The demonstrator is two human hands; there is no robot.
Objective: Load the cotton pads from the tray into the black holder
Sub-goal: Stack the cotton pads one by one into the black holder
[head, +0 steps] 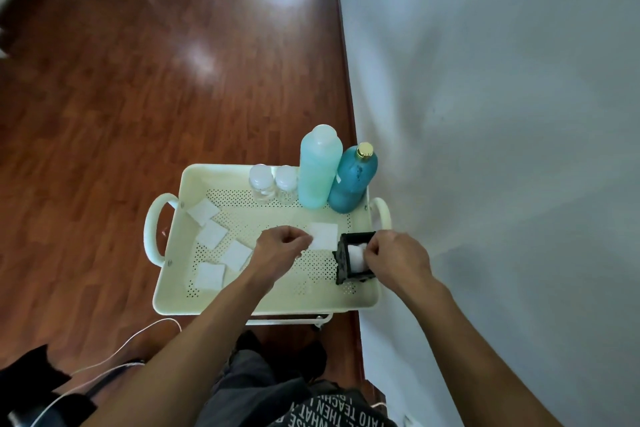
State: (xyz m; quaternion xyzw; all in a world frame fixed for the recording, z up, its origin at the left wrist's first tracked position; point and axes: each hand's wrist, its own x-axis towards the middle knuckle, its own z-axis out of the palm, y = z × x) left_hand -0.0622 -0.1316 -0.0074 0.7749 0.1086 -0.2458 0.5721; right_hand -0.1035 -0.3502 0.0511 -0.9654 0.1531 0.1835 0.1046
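The black holder (pixel 348 263) stands at the right end of the cream perforated tray (pixel 214 180), with white cotton pads (pixel 356 255) showing in its open top. My right hand (pixel 394 258) rests on the holder's right side, fingertips at the pads inside. My left hand (pixel 282 246) pinches the corner of a white square pad (pixel 325 235) just left of the holder. Several more square pads lie on the tray's left half, such as one pad (pixel 203 211) near the back and another pad (pixel 210 276) near the front.
Two small clear jars (pixel 263 182) with white lids, a pale green bottle (pixel 319 170) and a teal bottle (pixel 353 180) with a gold cap stand along the tray's back right edge. A grey wall is right of the tray, wooden floor left. White cables (pixel 114 354) lie below.
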